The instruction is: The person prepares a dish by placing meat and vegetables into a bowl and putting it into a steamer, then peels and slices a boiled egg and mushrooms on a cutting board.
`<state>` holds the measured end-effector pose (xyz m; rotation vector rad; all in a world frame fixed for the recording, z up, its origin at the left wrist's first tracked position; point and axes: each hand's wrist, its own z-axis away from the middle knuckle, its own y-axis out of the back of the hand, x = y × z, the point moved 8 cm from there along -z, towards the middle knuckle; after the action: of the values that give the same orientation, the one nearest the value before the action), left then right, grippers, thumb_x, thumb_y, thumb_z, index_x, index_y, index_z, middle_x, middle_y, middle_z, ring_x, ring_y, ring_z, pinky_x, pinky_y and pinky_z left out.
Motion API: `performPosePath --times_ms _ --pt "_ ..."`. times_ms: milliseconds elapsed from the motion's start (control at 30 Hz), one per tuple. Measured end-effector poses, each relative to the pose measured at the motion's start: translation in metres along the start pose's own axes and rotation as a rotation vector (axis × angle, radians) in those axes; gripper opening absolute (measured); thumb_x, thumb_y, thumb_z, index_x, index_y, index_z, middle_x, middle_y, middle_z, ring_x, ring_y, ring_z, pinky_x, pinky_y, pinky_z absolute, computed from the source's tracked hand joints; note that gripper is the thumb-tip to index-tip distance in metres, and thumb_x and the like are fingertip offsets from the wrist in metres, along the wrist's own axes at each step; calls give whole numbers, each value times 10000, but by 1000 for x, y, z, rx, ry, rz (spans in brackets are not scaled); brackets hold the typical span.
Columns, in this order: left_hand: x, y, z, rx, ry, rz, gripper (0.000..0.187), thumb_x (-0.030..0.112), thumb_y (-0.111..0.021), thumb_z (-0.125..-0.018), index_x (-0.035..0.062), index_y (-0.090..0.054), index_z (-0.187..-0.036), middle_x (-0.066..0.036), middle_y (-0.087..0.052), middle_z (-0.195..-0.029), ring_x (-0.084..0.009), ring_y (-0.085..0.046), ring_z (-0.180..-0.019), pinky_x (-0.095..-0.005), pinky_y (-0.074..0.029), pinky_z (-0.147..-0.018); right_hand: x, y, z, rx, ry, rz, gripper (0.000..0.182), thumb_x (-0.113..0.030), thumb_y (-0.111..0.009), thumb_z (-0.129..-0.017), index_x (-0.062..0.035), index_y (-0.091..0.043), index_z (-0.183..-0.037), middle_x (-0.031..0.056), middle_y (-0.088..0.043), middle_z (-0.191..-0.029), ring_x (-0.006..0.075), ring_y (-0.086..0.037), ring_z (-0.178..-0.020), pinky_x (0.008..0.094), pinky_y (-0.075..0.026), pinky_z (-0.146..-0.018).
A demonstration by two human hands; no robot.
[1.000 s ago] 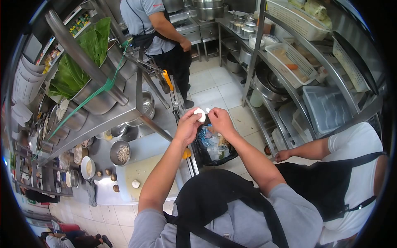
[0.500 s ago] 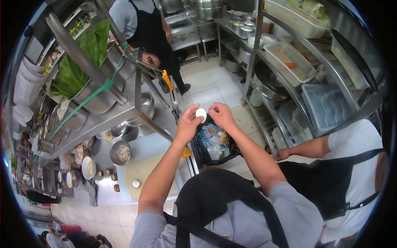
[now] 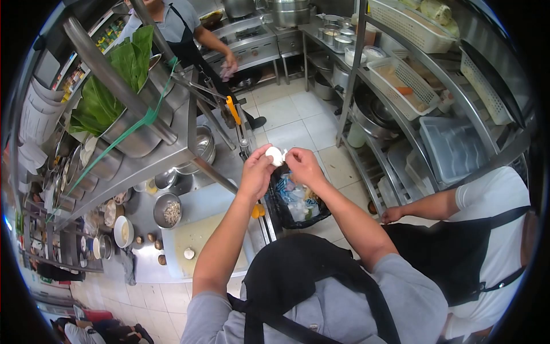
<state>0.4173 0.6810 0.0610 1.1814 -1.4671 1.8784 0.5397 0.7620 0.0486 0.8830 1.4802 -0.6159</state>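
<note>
My left hand (image 3: 258, 172) holds a round white mushroom (image 3: 274, 156) between thumb and fingers, above the near side of a bin. At the mushroom's right edge, my right hand (image 3: 304, 167) pinches a small white piece (image 3: 285, 153). Below both hands stands the bin lined with a black bag (image 3: 281, 215), with plastic and scraps inside. To the left, a white mushroom (image 3: 189, 253) lies on the cutting board (image 3: 212, 238). Beside the board, a steel bowl (image 3: 167, 210) contains chopped pale pieces, and several brown mushrooms (image 3: 158, 245) sit on the steel counter.
A co-worker in a black apron (image 3: 177, 34) stands beyond the counter, holding something pinkish. Another person's arm (image 3: 427, 209) is close on my right. Metal shelving (image 3: 395, 109) with baskets rises at right; an overhead shelf (image 3: 143, 178) holds pots and leafy greens.
My right hand has moved slightly left and a small white piece now shows at its fingertips. The far co-worker has shifted left, with an arm now stretched out toward the stove.
</note>
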Motion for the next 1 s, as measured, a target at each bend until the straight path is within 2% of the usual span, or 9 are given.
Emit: performPosePath --times_ms 167,267,333,433,567,700,767,900,1000 --pt "-5 -2 2 -40 126 191 466 29 -526 -893 -67 -483 -1347 -186 -600 -1208 -302 -597 -1150 -436 -471 -1058 17 17 -5 76 9 40 219 -195 -598 -931 17 -645 -962 83 -617 -632 144 -594 -570 334 -471 -541" --pt "-7 1 4 -50 139 181 484 40 -531 -875 -62 -492 -1347 -180 -590 -1201 -299 -593 -1138 -439 -483 -1033 0 32 6 330 255 465 229 -201 -619 -925 10 -634 -1015 91 -650 -669 146 -604 -574 331 -476 -540" --pt "-8 7 2 -64 102 151 458 26 -534 -890 -62 -515 -1338 -164 -612 -1175 -279 -609 -1109 -429 -495 -1013 -1 21 10 108 47 181 237 -209 -647 -917 -12 -629 -1047 89 -669 -709 144 -613 -595 321 -475 -549" --pt "-12 6 3 -55 60 65 411 0 -537 -903 -57 -565 -1309 -135 -637 -1149 -225 -616 -1064 -385 -491 -987 -28 2 22 -45 19 11 212 -211 -662 -913 -29 -638 -1020 76 -665 -711 132 -611 -604 318 -475 -552" --pt "-12 2 7 -39 49 -38 425 -23 -519 -897 -57 -562 -1319 -123 -625 -1161 -212 -603 -1064 -372 -479 -987 -31 1 21 -23 39 -42 146 -165 -645 -933 -22 -645 -961 5 -596 -660 51 -532 -558 246 -410 -471" --pt "-11 0 11 -69 67 -27 452 -8 -495 -895 -67 -528 -1342 -151 -605 -1200 -257 -606 -1088 -404 -491 -983 -8 1 14 -22 22 -98 159 -175 -651 -891 -25 -634 -840 64 -643 -703 111 -583 -631 305 -457 -566" --pt "-9 -1 13 -83 81 34 468 18 -493 -893 -68 -509 -1353 -176 -604 -1210 -286 -608 -1094 -415 -498 -977 5 14 4 152 168 -39 150 -156 -650 -872 -18 -629 -819 89 -656 -712 134 -596 -643 332 -474 -588" --pt "-6 -4 22 -68 150 229 506 89 -497 -883 -69 -472 -1363 -239 -601 -1236 -356 -617 -1093 -444 -516 -964 20 36 6 118 -117 261 184 -184 -649 -874 -13 -629 -811 132 -649 -674 255 -643 -630 380 -507 -619" --pt "-3 -4 33 -78 175 294 478 93 -511 -872 -62 -491 -1324 -249 -614 -1231 -355 -634 -1058 -439 -539 -931 27 36 11 128 -24 152 242 -230 -672 -887 -10 -627 -796 132 -632 -640 246 -641 -617 393 -495 -605"
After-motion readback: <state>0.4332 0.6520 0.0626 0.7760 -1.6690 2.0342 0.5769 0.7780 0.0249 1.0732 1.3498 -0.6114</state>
